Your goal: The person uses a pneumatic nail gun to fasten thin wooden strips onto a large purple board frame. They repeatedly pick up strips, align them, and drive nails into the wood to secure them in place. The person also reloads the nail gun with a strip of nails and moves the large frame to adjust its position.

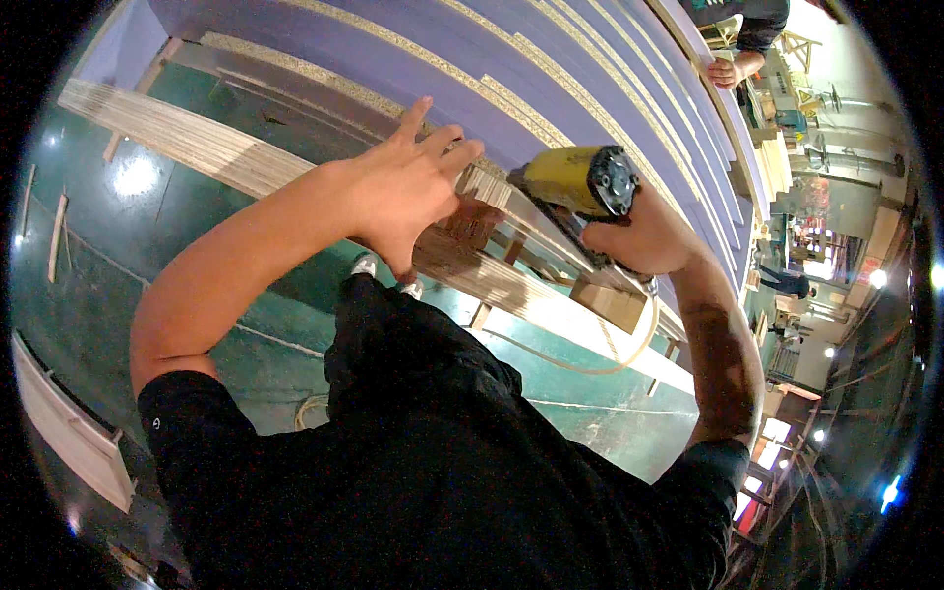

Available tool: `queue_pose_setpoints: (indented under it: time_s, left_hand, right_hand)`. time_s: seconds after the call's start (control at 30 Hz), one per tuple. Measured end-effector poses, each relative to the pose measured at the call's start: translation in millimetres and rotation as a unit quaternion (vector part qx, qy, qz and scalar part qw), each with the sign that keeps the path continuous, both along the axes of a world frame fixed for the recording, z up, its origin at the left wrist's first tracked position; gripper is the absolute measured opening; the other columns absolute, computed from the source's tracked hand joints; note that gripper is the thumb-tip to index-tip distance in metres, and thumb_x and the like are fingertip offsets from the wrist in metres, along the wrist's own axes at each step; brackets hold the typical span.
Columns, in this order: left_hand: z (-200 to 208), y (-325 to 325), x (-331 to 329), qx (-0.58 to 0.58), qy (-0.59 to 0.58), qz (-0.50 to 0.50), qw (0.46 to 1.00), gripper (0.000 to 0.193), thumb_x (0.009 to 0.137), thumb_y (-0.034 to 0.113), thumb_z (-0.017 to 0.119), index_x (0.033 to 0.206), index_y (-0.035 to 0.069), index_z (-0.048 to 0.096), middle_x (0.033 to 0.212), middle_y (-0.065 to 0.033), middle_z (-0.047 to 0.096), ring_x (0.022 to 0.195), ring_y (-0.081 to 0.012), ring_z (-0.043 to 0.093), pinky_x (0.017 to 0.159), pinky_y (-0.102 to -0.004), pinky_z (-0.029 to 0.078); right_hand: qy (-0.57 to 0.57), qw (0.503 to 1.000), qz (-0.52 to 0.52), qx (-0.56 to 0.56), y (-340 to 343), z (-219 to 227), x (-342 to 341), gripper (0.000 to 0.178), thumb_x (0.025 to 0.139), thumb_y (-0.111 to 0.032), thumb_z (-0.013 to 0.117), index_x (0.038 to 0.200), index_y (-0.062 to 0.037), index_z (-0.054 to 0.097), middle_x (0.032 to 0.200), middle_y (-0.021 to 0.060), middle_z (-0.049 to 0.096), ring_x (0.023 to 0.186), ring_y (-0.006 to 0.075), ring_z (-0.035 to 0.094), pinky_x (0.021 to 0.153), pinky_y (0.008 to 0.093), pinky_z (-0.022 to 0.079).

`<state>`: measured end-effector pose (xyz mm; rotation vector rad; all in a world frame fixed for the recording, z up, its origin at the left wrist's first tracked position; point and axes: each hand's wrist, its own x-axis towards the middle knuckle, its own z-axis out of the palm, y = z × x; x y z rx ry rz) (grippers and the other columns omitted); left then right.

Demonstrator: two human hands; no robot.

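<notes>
My right hand (654, 231) is closed around the handle of a yellow and black nail gun (570, 179), whose nose points left toward the work. A pale air hose (644, 344) loops down below it. My left hand (418, 187) has its fingers spread and holds nothing. It is over the long stacked wooden boards (187, 138) in front of me; whether it touches them I cannot tell. Beyond both hands lie purple panels (344, 59) with speckled chipboard strips (541, 69) running along them.
A tan box or block (610, 303) sits on the boards below the nail gun. Across the panels, a co-worker's hand (726, 73) rests on the far edge. Wood pieces (59, 236) lie on the green floor (265, 344) to the left. Other people (787, 283) stand farther right.
</notes>
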<state>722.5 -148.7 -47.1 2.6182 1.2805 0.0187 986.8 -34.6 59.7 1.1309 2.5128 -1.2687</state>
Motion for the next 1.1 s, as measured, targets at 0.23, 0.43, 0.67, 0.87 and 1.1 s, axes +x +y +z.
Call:
queue_pose_setpoints:
  time_s: [0.23, 0.43, 0.67, 0.87, 1.1]
  left_hand:
    - [-33.3, -8.6, -8.0, 0.081, -0.063, 0.028, 0.994, 0.087, 0.054, 0.066, 0.088, 0.114, 0.004, 0.077, 0.148, -0.0228, 0.039, 0.145, -0.0416, 0.029, 0.119, -0.0662, 0.017]
    - [-28.8, 11.1, 4.2, 0.056, -0.094, 0.023, 0.994, 0.097, 0.047, 0.063, 0.092, 0.126, 0.01, 0.071, 0.151, -0.0225, 0.038, 0.147, -0.0404, 0.027, 0.122, -0.059, 0.016]
    - [-16.6, 1.2, -3.1, -0.237, -0.215, 0.145, 0.936, 0.115, 0.031, 0.038, 0.092, 0.136, 0.009, 0.057, 0.14, -0.0174, 0.047, 0.137, -0.0396, 0.034, 0.123, -0.0491, 0.022]
    - [-26.4, -2.7, 8.3, -0.047, -0.156, 0.098, 0.982, 0.12, 0.029, 0.03, 0.091, 0.14, 0.008, 0.05, 0.134, -0.0158, 0.052, 0.13, -0.0419, 0.039, 0.119, -0.0477, 0.027]
    - [-12.7, 1.7, -3.4, 0.006, -0.105, 0.046, 0.993, 0.111, 0.042, 0.041, 0.091, 0.138, -0.002, 0.054, 0.139, -0.0247, 0.045, 0.134, -0.0427, 0.041, 0.118, -0.0563, 0.028]
  right_hand:
    - [-0.16, 0.985, 0.059, 0.004, 11.3, -1.2, -39.5, 0.056, 0.078, -0.007, 0.069, 0.132, 0.0015, 0.056, 0.109, 0.0073, 0.068, 0.092, 0.0132, 0.062, 0.081, 0.0311, 0.055]
    - [-0.031, 0.991, 0.118, -0.049, 12.3, -6.8, -25.5, 0.046, 0.081, -0.011, 0.069, 0.126, -0.0019, 0.063, 0.105, 0.0097, 0.071, 0.093, 0.0175, 0.064, 0.088, 0.0352, 0.054]
    - [-0.069, 0.989, 0.133, -0.006, 20.1, -36.0, -59.7, 0.032, 0.072, -0.022, 0.07, 0.095, 0.0004, 0.072, 0.085, 0.0191, 0.073, 0.082, 0.0317, 0.069, 0.075, 0.0441, 0.054]
    - [-0.083, 0.987, 0.133, 0.016, 18.2, -60.6, -41.9, 0.027, 0.071, -0.017, 0.063, 0.09, 0.0002, 0.073, 0.08, 0.0204, 0.072, 0.079, 0.0317, 0.07, 0.07, 0.0453, 0.054]
    - [0.067, 0.985, 0.152, -0.039, 15.9, -43.8, -28.6, 0.035, 0.078, -0.018, 0.072, 0.112, -0.0076, 0.068, 0.103, 0.0163, 0.075, 0.095, 0.0321, 0.071, 0.09, 0.0464, 0.054]
